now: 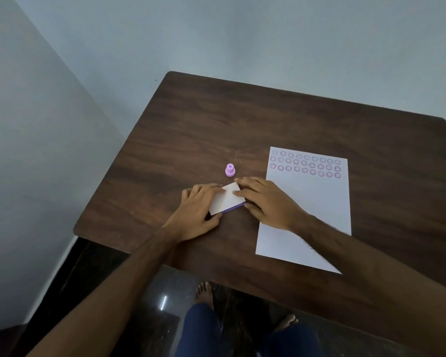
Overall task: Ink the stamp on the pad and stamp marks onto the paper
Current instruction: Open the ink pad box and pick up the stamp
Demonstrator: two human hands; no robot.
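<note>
A small ink pad (228,199) with a white lid and a purple base lies on the dark wooden table (242,124). My left hand (200,210) grips its left side and my right hand (265,202) grips its right side, fingers resting on the lid. The lid looks shut over the base. A small pink stamp (230,170) stands upright just beyond the pad, untouched. To the right lies a white paper (317,199) with three rows of purple round marks along its top; my right forearm crosses its lower part.
The table stands in a corner, with pale walls to the left and behind. Its front edge runs close to my legs and bare feet, over a dark floor. Bare wood stretches beyond the stamp and paper.
</note>
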